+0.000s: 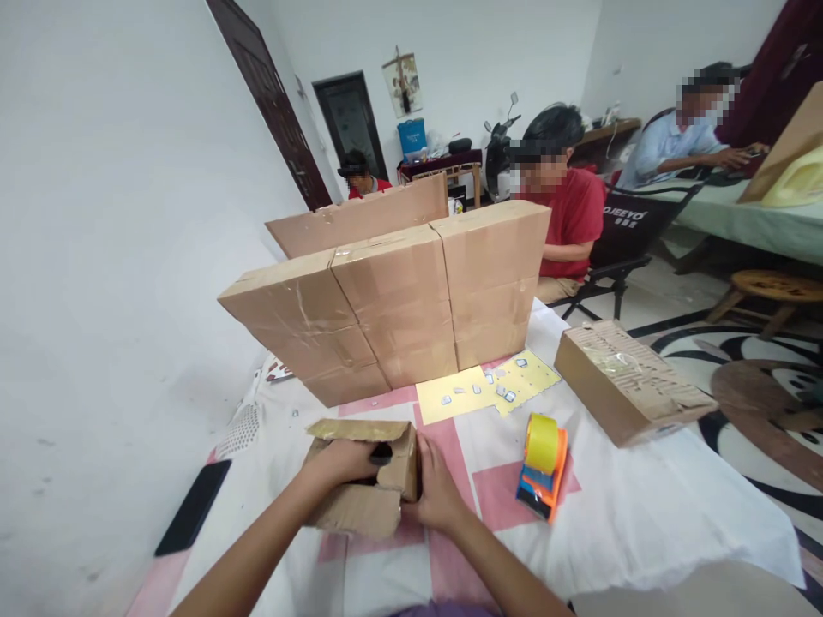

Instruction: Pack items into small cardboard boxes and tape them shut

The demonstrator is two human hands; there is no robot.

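A small brown cardboard box (408, 463) with raised flaps lies near the front of the table, its open side toward me. My left hand (344, 463) reaches in between the flaps, and its fingers are hidden inside. Against the box's right side is my right hand (441, 488), fingers extended along the wall and thumb near the lower edge, holding it. To the right stands a yellow tape roll (541, 441) on an orange and blue dispenser (546, 493).
Three joined cardboard boxes (399, 308) stand upright behind. Yellow sheets (456, 396) with small pieces lie before them. Another closed carton (630, 377) sits at the right, and a black phone (193, 507) at the left. Several people sit beyond, one in a red shirt (579, 214).
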